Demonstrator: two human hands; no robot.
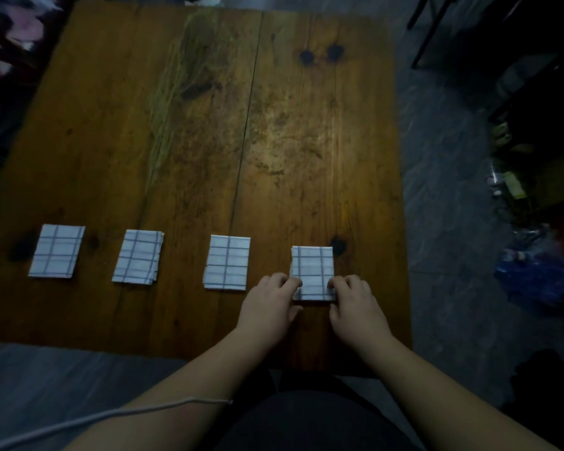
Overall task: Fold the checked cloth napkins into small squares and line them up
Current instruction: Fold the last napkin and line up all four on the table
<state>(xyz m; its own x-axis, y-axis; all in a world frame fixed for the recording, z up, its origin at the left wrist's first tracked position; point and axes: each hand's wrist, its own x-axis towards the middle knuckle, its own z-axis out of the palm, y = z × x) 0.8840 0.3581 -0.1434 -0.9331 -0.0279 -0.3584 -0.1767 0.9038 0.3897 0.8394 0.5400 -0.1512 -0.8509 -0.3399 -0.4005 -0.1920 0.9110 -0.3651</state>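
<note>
The left hand and right hand reach forward side by side, fingers curled, each pinching a near corner of the rightmost folded napkin, which lies flat on the wooden counter. To its left, spaced apart in a row, lie the third napkin, second napkin and leftmost napkin.

Single wide-angle view from a camera worn on the person's head, facing forward and steeply down onto a worn brown wooden plank table that fills most of the frame. The left hand and right hand sit at lower centre, close to the lens. Grey floor runs down the right side.
</note>
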